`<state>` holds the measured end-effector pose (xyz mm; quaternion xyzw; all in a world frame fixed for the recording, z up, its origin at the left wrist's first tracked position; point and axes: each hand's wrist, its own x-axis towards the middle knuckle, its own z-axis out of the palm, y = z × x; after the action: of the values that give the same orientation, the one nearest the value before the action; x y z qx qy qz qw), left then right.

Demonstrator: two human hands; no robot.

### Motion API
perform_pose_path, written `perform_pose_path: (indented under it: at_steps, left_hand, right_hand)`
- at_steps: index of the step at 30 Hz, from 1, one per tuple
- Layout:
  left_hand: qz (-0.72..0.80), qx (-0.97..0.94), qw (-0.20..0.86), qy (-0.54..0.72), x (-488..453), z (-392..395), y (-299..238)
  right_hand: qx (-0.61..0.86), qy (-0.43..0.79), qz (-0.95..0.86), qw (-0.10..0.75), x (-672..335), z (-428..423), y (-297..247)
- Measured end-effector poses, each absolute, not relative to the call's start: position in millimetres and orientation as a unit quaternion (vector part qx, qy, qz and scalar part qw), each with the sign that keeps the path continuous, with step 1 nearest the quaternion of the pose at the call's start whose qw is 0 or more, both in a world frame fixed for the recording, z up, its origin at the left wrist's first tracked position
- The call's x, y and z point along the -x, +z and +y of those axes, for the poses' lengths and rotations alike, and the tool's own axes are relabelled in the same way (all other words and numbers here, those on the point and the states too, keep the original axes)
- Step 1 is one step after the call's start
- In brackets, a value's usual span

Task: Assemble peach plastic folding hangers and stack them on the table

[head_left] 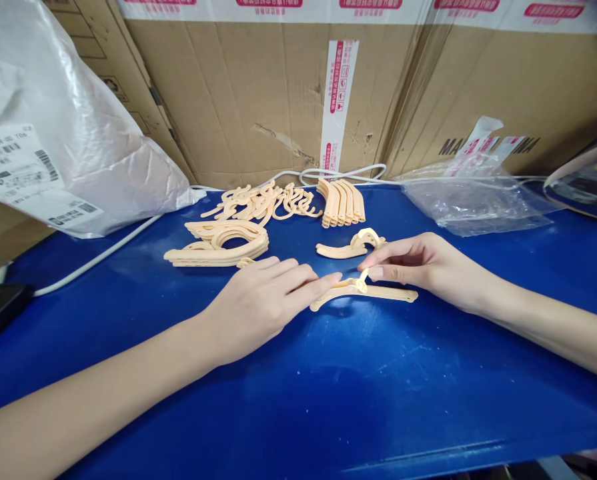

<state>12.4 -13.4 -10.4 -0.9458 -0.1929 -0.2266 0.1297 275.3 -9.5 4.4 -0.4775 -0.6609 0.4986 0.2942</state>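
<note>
A cream plastic folding hanger (391, 293) lies low over the blue table, one arm reaching right and the other end at my left fingertips. My left hand (265, 303) grips its left end between thumb and index finger, the other fingers curled behind. A small hook (364, 277) stands up at the hanger's middle, its tip pinched by the thumb and index finger of my right hand (428, 272). Just behind lies another arm piece (341, 251) with a curved hook part (368, 237) against it. A stack of folded hangers (218, 255) sits beyond my left hand.
Loose hooks (263, 202) lie in a pile at the back, beside a row of arm pieces (341, 202). A white cable (103, 257) runs along the rear. Cardboard boxes (268, 93) wall the back. A plastic bag (478, 197) is at right, a white parcel (78, 133) at left.
</note>
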Motion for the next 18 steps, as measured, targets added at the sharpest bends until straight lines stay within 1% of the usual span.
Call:
perform_pose_path:
  at_steps: [7, 18]
  left_hand:
    - [-0.189, 0.946, 0.150, -0.215, -11.2, -13.7, -10.9]
    - [-0.195, 0.943, 0.200, -0.180, -13.4, -15.6, -9.1]
  right_hand:
    - [0.500, 0.470, -0.666, 0.292, -273.8, -10.8, 3.8]
    - [0.494, 0.439, -0.692, 0.292, -275.3, -10.3, 2.3]
